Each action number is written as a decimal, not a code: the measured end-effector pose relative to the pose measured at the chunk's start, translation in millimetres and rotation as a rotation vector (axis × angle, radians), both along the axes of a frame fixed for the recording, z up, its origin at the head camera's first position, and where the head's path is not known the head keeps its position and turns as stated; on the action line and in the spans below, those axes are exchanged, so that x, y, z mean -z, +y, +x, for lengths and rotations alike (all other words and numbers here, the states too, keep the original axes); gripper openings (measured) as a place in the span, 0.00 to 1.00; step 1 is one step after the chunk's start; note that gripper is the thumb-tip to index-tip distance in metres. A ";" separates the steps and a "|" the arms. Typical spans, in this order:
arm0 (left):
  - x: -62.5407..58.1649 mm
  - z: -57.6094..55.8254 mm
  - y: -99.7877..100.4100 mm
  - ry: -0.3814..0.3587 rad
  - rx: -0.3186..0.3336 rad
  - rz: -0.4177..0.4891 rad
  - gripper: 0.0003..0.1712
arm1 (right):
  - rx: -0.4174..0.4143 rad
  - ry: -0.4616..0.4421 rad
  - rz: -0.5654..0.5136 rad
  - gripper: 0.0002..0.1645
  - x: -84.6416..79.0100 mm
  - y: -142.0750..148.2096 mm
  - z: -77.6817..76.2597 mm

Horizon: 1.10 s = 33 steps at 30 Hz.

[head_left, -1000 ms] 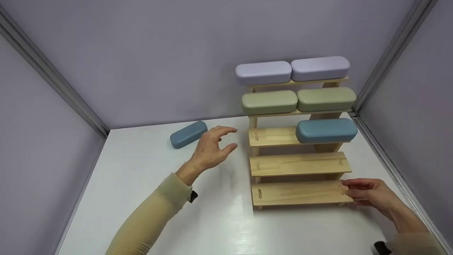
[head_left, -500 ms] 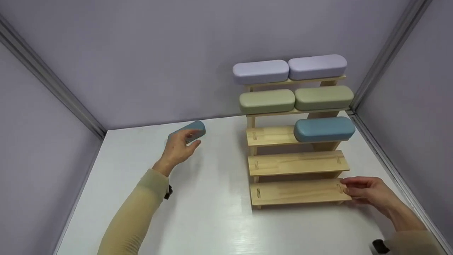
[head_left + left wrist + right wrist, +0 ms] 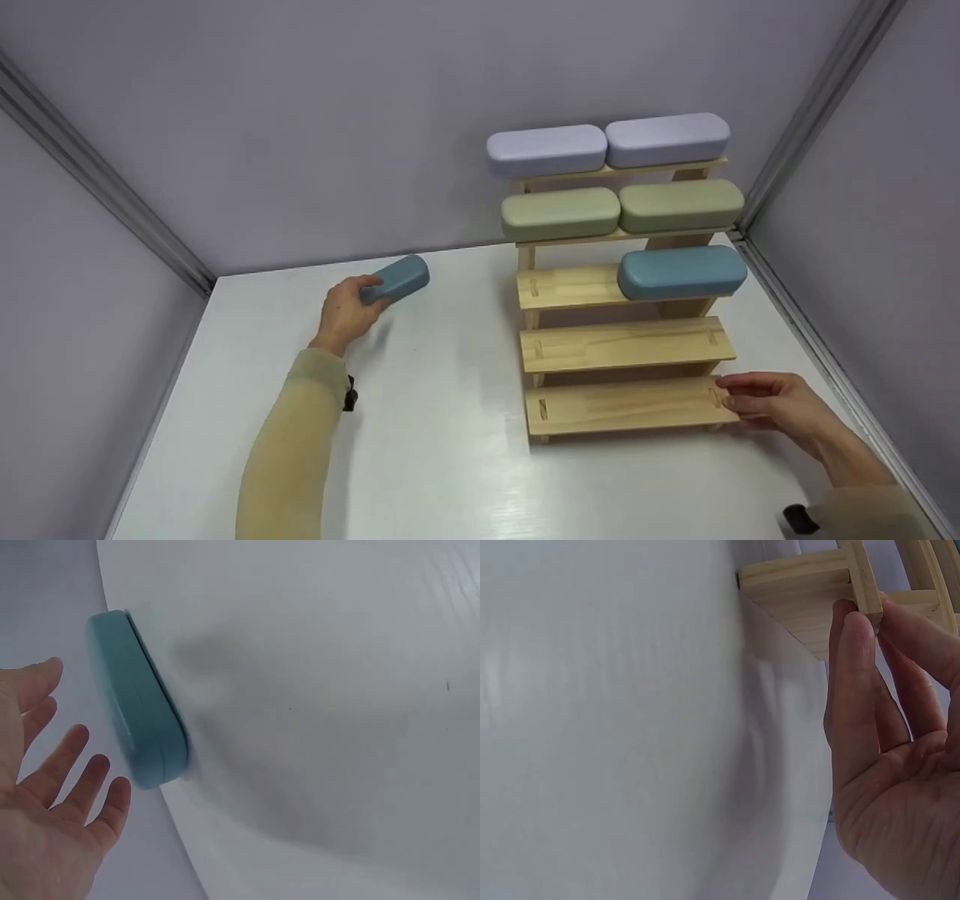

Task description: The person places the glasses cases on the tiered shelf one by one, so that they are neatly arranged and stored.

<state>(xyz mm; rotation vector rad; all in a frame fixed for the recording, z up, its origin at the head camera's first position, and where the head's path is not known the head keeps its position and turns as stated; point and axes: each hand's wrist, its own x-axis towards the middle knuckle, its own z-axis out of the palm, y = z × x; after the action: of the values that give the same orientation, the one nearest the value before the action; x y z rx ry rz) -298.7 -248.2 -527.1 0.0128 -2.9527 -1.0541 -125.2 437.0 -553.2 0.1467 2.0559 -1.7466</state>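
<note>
A blue glasses case (image 3: pixel 401 279) lies slanted on the white table at the back left. My left hand (image 3: pixel 346 313) is at its near left end, thumb on the near side and fingers over the far side. The left wrist view has these fingers (image 3: pixel 56 772) spread and loosely bent beside the case (image 3: pixel 135 701). A stepped wooden display rack (image 3: pixel 630 405) stands on the right. My right hand (image 3: pixel 787 409) pinches the right end of its lowest shelf between thumb and fingers; the right wrist view shows the shelf end (image 3: pixel 866 585) between them.
On the rack, two lilac cases (image 3: pixel 547 150) top the stack, with two green cases (image 3: pixel 562 214) one shelf lower. A second blue case (image 3: pixel 682 271) sits on the right of the middle shelf. Grey walls (image 3: pixel 337 127) enclose the white table (image 3: pixel 442 420).
My left hand has moved left, away from the rack and over to the near left end of the blue case. My right hand keeps its pinch on the lowest shelf.
</note>
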 end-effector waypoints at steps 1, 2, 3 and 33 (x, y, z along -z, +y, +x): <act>3.0 -1.8 -0.9 -0.009 -0.006 0.001 0.30 | 0.001 -0.001 -0.001 0.20 -0.3 0.3 0.6; 5.8 -3.5 -1.5 -0.016 -0.012 0.003 0.31 | 0.002 -0.002 0.000 0.20 -0.7 0.7 1.1; 8.4 -5.5 -1.9 -0.022 -0.019 0.007 0.31 | 0.002 -0.002 0.002 0.19 -1.2 1.1 1.6; 29.9 -2.2 -0.3 -0.049 -0.121 -0.025 0.35 | 0.007 0.005 -0.009 0.19 -1.6 0.1 3.3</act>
<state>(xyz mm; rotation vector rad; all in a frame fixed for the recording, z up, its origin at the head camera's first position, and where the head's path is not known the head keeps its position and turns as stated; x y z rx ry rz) -300.9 -248.5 -557.1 0.2174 -2.9636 -1.0162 -121.9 437.1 -551.6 0.1479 2.0534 -1.7613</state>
